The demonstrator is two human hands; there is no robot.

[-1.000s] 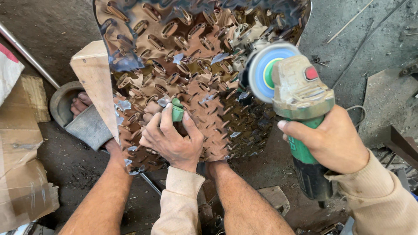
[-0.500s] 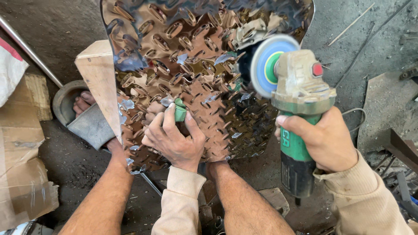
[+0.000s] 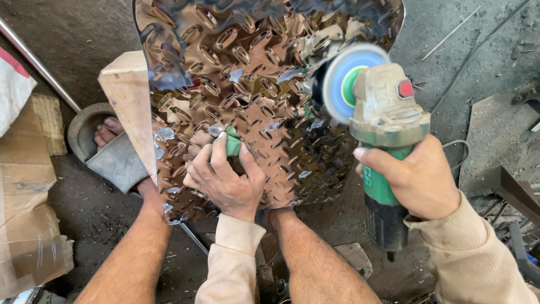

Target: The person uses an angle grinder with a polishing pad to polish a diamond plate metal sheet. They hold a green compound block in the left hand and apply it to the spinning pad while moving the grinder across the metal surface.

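The polished tread-pattern metal sheet [image 3: 247,95] stands propped on the floor [image 3: 73,34] between the person's legs, against a wooden block [image 3: 126,101]. The right hand [image 3: 413,180] is clamped on the green angle grinder [image 3: 382,129], disc beside the sheet's right edge. Best practice: hold the disc flat, cord side unobstructed. The left hand [image 3: 222,180] pinches a small green piece [image 3: 232,141] against the sheet.

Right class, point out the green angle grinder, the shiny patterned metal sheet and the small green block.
green angle grinder [image 3: 388,121]: head view, on its dusty gear housing.
shiny patterned metal sheet [image 3: 247,73]: head view, on its embossed face.
small green block [image 3: 233,142]: head view, on the part showing above the left hand's fingers.
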